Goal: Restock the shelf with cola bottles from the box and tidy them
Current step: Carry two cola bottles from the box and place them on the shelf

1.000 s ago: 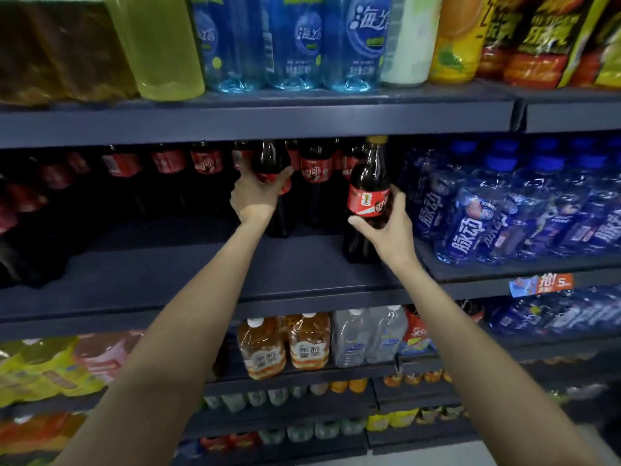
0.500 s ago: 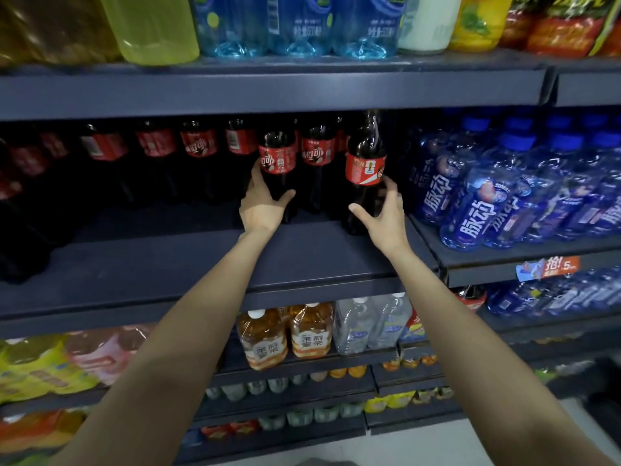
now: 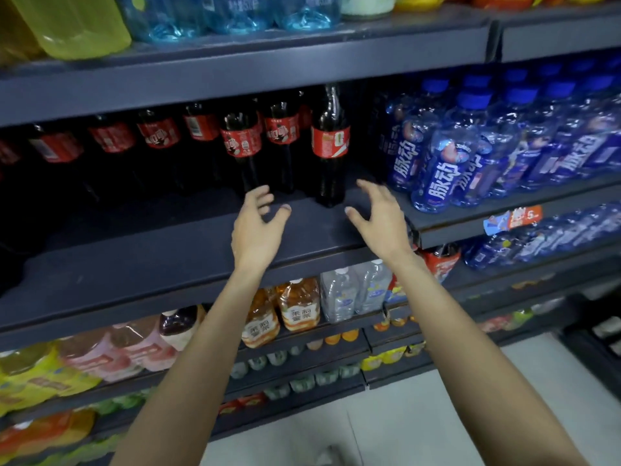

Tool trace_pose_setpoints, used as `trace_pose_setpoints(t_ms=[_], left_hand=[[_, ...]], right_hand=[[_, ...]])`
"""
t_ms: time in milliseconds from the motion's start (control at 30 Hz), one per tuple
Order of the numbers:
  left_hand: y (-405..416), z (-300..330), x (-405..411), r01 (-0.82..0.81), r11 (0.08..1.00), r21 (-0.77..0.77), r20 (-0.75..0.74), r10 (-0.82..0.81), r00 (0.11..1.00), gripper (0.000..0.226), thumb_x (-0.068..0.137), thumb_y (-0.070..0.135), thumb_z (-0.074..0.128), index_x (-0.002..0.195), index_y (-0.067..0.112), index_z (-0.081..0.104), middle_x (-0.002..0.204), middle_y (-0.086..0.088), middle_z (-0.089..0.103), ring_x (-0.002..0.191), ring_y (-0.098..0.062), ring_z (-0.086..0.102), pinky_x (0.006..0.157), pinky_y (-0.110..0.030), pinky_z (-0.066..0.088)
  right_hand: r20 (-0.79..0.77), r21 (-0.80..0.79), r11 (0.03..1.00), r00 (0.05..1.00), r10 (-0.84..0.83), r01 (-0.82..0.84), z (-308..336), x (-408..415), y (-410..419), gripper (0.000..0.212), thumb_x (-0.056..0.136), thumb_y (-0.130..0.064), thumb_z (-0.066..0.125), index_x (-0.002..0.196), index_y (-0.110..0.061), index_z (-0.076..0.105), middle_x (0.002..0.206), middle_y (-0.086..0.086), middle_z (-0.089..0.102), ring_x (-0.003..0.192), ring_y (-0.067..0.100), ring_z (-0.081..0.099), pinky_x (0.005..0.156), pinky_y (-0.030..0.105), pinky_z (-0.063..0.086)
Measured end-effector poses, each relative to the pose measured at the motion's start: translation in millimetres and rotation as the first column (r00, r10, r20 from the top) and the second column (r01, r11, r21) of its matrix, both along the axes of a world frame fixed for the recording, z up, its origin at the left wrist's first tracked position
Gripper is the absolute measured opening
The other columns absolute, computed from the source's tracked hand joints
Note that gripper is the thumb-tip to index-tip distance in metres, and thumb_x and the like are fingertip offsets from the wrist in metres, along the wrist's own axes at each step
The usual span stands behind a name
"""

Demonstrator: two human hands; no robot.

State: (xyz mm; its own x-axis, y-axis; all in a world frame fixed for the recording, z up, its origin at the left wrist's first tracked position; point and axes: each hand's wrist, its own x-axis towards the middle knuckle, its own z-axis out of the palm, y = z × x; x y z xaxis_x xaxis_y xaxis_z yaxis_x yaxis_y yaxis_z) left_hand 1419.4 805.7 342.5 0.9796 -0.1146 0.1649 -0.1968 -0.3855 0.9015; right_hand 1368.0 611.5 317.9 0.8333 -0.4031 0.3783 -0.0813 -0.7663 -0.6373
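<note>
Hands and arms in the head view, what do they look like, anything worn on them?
Both arms are bare as far as the frame shows them: no sleeves in view. The left hand and right hand wear no gloves. No watch, bracelet or ring shows on either wrist or on the fingers. The fingernails look short and unpainted, though the picture is slightly soft.

On the shelf (image 3: 174,250): cola bottles (image 3: 235,142) in a row at the back, rightmost cola bottle (image 3: 330,146) standing forward of the row. Right of them, on the adjoining shelf, sports drink bottles (image 3: 447,163). Before the row, left hand (image 3: 257,223) and right hand (image 3: 379,216), apart from the bottles. Below, tea bottles (image 3: 299,307).
</note>
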Motion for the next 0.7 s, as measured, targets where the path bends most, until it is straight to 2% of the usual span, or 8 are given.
trace_pose_setpoints(t_ms=[100,167,233,333,400,500,600,700], left_hand=[[-18,1,-47,0.161,0.985,0.059,0.061,-0.165,0.984,0.020,0.091,0.031,0.060,0.111,0.030,0.061,0.096,0.024,0.065,0.093,0.005,0.060,0.093,-0.030,0.050],[-39,-3,-78,0.294,0.946,0.136,0.112,-0.309,0.944,0.015,0.091,0.029,0.060,0.106,0.029,0.063,0.092,0.022,0.066,0.089,0.002,0.062,0.088,-0.027,0.052],[-63,-11,-111,0.425,0.874,0.235,0.137,-0.463,0.876,0.013,0.092,0.026,0.060,0.104,0.026,0.065,0.087,0.018,0.067,0.085,-0.001,0.063,0.081,-0.026,0.052],[-105,-31,-169,0.586,0.699,0.411,0.099,-0.673,0.733,0.012,0.093,0.029,0.058,0.103,0.028,0.064,0.077,0.015,0.062,0.071,-0.007,0.061,0.062,-0.023,0.044],[-136,-51,-212,0.650,0.562,0.512,0.056,-0.777,0.627,0.014,0.092,0.033,0.059,0.102,0.025,0.066,0.074,0.012,0.060,0.067,-0.007,0.057,0.058,-0.021,0.040],[-187,-94,-283,0.701,0.328,0.633,-0.017,-0.900,0.436,0.017,0.087,0.035,0.061,0.100,0.025,0.066,0.076,0.011,0.062,0.073,-0.011,0.061,0.064,-0.030,0.050],[-237,-137,-357,0.771,0.115,0.626,-0.171,-0.945,0.280,0.022,0.087,0.028,0.064,0.107,0.021,0.065,0.096,0.006,0.068,0.089,-0.018,0.066,0.073,-0.033,0.051],[-285,-175,-431,0.837,-0.016,0.547,-0.352,-0.912,0.212,0.024,0.087,0.026,0.064,0.111,0.020,0.064,0.107,0.004,0.067,0.096,-0.019,0.064,0.080,-0.031,0.049]], right_hand=[[-0.039,-0.156,0.988,0.999,-0.002,-0.004,3,-59,-11,0.030,0.091,-0.024,0.059,0.119,-0.016,0.061,0.108,0.003,0.069,0.102,0.023,0.063,0.082,0.036,0.051],[-0.123,-0.231,0.973,0.992,-0.038,0.008,0,-105,-21,0.026,0.091,-0.026,0.058,0.115,-0.018,0.063,0.097,0.001,0.071,0.093,0.024,0.066,0.071,0.036,0.053],[-0.211,-0.302,0.953,0.973,-0.096,0.029,-6,-156,-35,0.024,0.092,-0.028,0.054,0.113,-0.021,0.062,0.094,0.003,0.070,0.088,0.028,0.065,0.065,0.036,0.052],[-0.354,-0.339,0.937,0.912,-0.208,0.082,-23,-244,-58,0.025,0.094,-0.030,0.049,0.115,-0.021,0.059,0.099,0.004,0.067,0.088,0.032,0.064,0.061,0.033,0.046],[-0.451,-0.326,0.935,0.846,-0.286,0.143,-37,-309,-74,0.030,0.094,-0.031,0.048,0.121,-0.021,0.056,0.107,0.005,0.066,0.094,0.033,0.063,0.069,0.037,0.048],[-0.631,-0.296,0.931,0.688,-0.359,0.215,-61,-413,-100,0.035,0.094,-0.034,0.047,0.128,-0.026,0.050,0.121,0.002,0.061,0.106,0.030,0.060,0.082,0.038,0.048],[-0.747,-0.247,0.912,0.535,-0.394,0.326,-86,-514,-123,0.040,0.095,-0.036,0.048,0.134,-0.027,0.046,0.129,0.002,0.055,0.114,0.027,0.056,0.085,0.035,0.044],[-0.794,-0.168,0.842,0.436,-0.424,0.513,-115,-609,-142,0.040,0.094,-0.037,0.050,0.133,-0.026,0.047,0.129,0.003,0.056,0.115,0.026,0.055,0.087,0.033,0.044]])
